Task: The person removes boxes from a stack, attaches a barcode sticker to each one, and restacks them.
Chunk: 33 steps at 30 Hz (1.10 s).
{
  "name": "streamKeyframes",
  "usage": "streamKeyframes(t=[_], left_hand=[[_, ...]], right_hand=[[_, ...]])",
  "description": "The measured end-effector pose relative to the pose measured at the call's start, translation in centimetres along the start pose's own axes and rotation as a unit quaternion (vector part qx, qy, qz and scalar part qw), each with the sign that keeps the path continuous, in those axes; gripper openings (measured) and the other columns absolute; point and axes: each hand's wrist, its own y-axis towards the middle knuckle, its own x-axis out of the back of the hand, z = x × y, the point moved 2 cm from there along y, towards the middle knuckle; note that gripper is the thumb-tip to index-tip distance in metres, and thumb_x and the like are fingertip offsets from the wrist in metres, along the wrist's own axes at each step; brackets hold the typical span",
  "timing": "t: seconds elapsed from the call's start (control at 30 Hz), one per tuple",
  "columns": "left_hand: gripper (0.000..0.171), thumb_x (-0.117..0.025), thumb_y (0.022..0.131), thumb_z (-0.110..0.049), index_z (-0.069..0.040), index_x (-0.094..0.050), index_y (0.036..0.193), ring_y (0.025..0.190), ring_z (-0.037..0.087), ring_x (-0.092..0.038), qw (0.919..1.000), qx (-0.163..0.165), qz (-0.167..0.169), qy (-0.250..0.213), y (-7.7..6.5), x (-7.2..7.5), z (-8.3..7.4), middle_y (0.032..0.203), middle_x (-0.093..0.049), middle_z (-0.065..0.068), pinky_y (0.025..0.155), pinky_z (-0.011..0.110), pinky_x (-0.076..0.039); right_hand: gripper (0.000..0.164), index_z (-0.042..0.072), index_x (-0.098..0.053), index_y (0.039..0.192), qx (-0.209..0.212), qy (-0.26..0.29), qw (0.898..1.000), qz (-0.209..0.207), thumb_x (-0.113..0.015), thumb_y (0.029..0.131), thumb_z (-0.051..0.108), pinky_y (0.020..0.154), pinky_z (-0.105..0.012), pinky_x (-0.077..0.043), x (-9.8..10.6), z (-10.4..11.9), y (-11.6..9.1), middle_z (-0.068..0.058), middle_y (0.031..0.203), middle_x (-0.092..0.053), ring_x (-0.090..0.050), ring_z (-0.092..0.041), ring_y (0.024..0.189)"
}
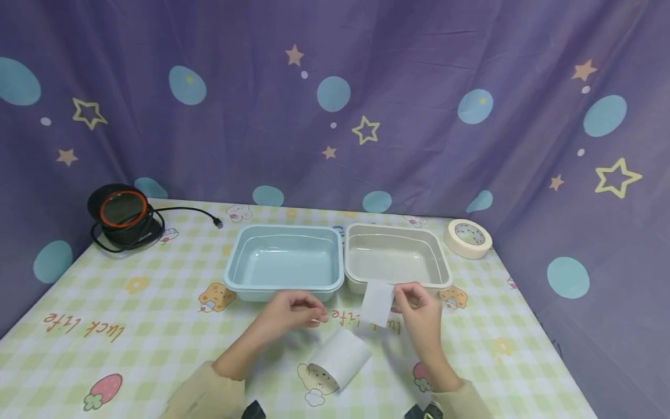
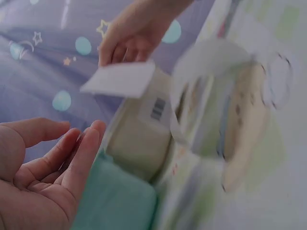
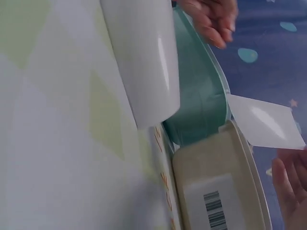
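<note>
My right hand (image 1: 423,317) pinches a small white rectangular piece (image 1: 377,304) by its right edge, in front of the beige bin. In the right wrist view the piece (image 3: 266,122) looks flat and glossy. My left hand (image 1: 292,312) is near the front of the light blue bin (image 1: 288,265), fingers loosely bent and holding nothing. Below and between the hands a hollow, thin-walled white tube (image 1: 345,356) lies on its side on the table. The left wrist view, somewhat blurred, looks through the tube's open end.
The beige bin (image 1: 398,265) stands right beside the blue one, a barcode label (image 3: 216,206) on its side. A masking tape roll (image 1: 468,252) lies at the back right. A black device with an orange ring (image 1: 124,209) and its cable (image 1: 195,209) is at the back left.
</note>
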Motion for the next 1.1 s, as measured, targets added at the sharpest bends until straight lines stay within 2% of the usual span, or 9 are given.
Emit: streamKeyframes(t=[0.07,0.2,0.37,0.5,0.67,0.8,1.1], left_hand=[[0.028,-0.065,0.092,-0.010,0.014,-0.062,0.107,0.090,0.017,-0.072,0.9999,-0.009,0.007,-0.004,0.3,-0.5,-0.5,0.101,-0.071,0.024,0.082,0.030,-0.062],[0.028,-0.061,0.093,-0.006,0.017,-0.059,0.109,0.088,0.014,-0.072,0.9987,-0.045,0.022,-0.006,0.8,-1.6,-1.5,0.103,-0.068,0.030,0.080,0.030,-0.063],[0.026,-0.060,0.093,-0.005,0.016,-0.060,0.110,0.088,0.020,-0.072,0.9985,-0.053,0.014,-0.001,1.3,-2.6,-2.5,0.102,-0.068,0.031,0.078,0.029,-0.063],[0.027,-0.061,0.093,-0.006,0.016,-0.061,0.109,0.087,0.021,-0.073,0.9986,-0.052,0.003,-0.003,1.6,-3.3,-2.9,0.101,-0.068,0.030,0.077,0.030,-0.063],[0.027,-0.062,0.093,-0.006,0.016,-0.061,0.107,0.082,0.018,-0.072,0.9983,-0.059,-0.006,0.002,1.7,-3.8,-3.3,0.098,-0.069,0.031,0.074,0.031,-0.064],[0.026,-0.063,0.093,-0.007,0.015,-0.062,0.106,0.081,0.019,-0.072,0.9981,-0.060,-0.012,0.006,1.7,-4.1,-3.6,0.095,-0.070,0.030,0.072,0.029,-0.064],[0.027,-0.062,0.094,-0.008,0.015,-0.062,0.106,0.084,0.030,-0.072,0.9979,-0.062,-0.017,0.002,1.6,-4.4,-3.6,0.096,-0.070,0.029,0.070,0.028,-0.064]], right_hand=[[0.005,-0.006,-0.067,0.087,0.033,-0.012,0.999,0.009,-0.064,0.089,-0.002,0.059,-0.024,-0.062,-0.5,0.3,-0.2,-0.020,0.083,-0.069,-0.065,0.000,0.068],[0.005,-0.005,-0.067,0.084,0.108,-0.033,0.994,0.014,-0.066,0.087,-0.002,0.057,-0.020,-0.060,-1.4,0.9,-0.5,-0.017,0.079,-0.070,-0.063,0.001,0.067],[0.005,-0.005,-0.067,0.082,0.188,-0.056,0.980,0.012,-0.068,0.085,-0.001,0.054,-0.016,-0.058,-2.1,1.5,-0.8,-0.013,0.077,-0.072,-0.063,0.000,0.068],[0.001,-0.002,-0.069,0.083,0.227,-0.074,0.971,0.012,-0.070,0.083,-0.002,0.055,-0.015,-0.058,-2.5,2.0,-0.9,-0.009,0.078,-0.073,-0.067,-0.006,0.068],[0.012,0.003,-0.069,0.083,0.279,-0.093,0.956,0.010,-0.070,0.079,-0.008,0.055,-0.016,-0.059,-2.8,2.5,-1.0,-0.008,0.080,-0.073,-0.069,-0.017,0.064],[0.015,0.004,-0.068,0.082,0.316,-0.102,0.943,0.009,-0.070,0.078,-0.010,0.055,-0.014,-0.058,-3.0,2.7,-1.2,-0.007,0.081,-0.072,-0.068,-0.017,0.064],[0.013,0.003,-0.067,0.080,0.364,-0.094,0.926,0.032,-0.068,0.077,-0.009,0.060,-0.011,-0.058,-3.4,2.7,-1.5,-0.009,0.081,-0.071,-0.069,-0.021,0.070]])
